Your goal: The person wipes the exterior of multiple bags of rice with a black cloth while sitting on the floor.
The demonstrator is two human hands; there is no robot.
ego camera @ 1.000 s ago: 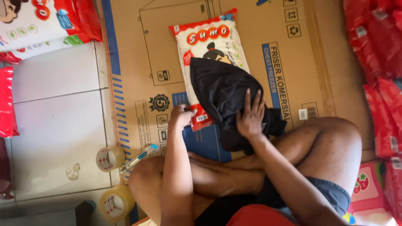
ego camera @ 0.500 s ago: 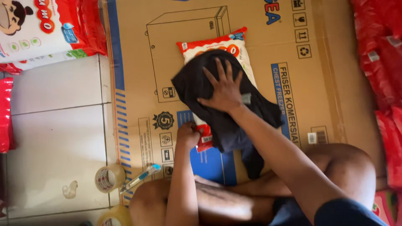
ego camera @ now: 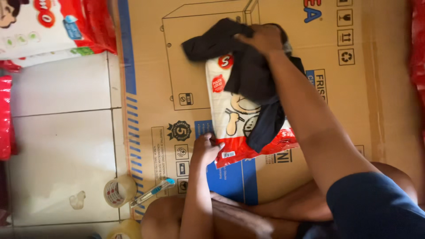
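A red and white plastic package [ego camera: 239,121] lies flat on a large flattened cardboard sheet [ego camera: 354,102]. A black cloth or bag [ego camera: 248,73] is draped over the package's far end. My right hand [ego camera: 264,39] reaches far forward and grips the black cloth at the package's top. My left hand [ego camera: 205,148] presses on the package's near left corner, fingers curled at its edge. I sit cross-legged, knees [ego camera: 221,219] at the bottom of the view.
A roll of clear tape [ego camera: 118,191] and a blue-handled cutter [ego camera: 152,192] lie on the white tiled floor [ego camera: 62,146] near my left knee. More red and white packages [ego camera: 48,26] are stacked at top left. Red packs [ego camera: 417,48] line the right edge.
My right hand has slid the black cloth farther forward, from the package's middle to its far end, uncovering the lower part. My left hand stays at the near corner.
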